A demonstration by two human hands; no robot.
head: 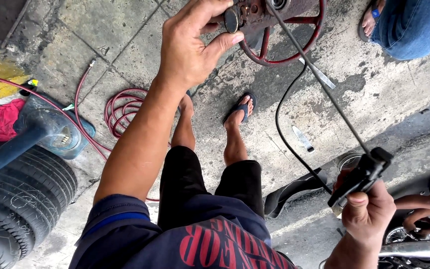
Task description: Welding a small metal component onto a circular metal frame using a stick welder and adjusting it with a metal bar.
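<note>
Black lever-handled tool, gripped in the closed right hand low at the right, sends its thin rod slanting up-left to a rusty red wheeled machine, where the raised left hand pinches a small round fitting above open concrete floor.

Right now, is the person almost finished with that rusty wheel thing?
Can't say nearly finished. Done: the black lever tool already sits in the right hand, its thin rod reaching up to the rusty red wheel-shaped machine. In hand: the left hand pinches a small round part there. Left: stacked tyres wait untouched.
</note>
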